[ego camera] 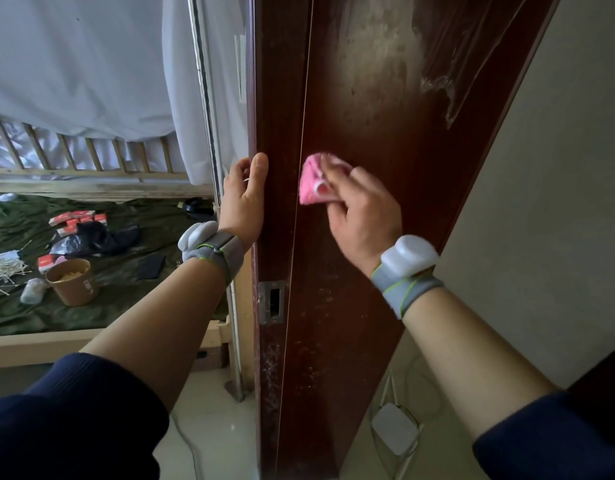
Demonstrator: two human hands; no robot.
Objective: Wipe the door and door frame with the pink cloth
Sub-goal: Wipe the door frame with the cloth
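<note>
The pink cloth (311, 183) is bunched in the right hand (359, 216), which pinches it and presses it on the dark red door frame (368, 133), above the strike plate (271, 303). The left hand (243, 199) grips the frame's left edge, with its thumb on the front.

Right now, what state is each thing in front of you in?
pink cloth, bunched, pressed against the door.
right hand, pinching the cloth.
left hand, holding the door's edge.
door, smeared above the cloth, film peeling.
paper cup, upright, lidless.
</note>
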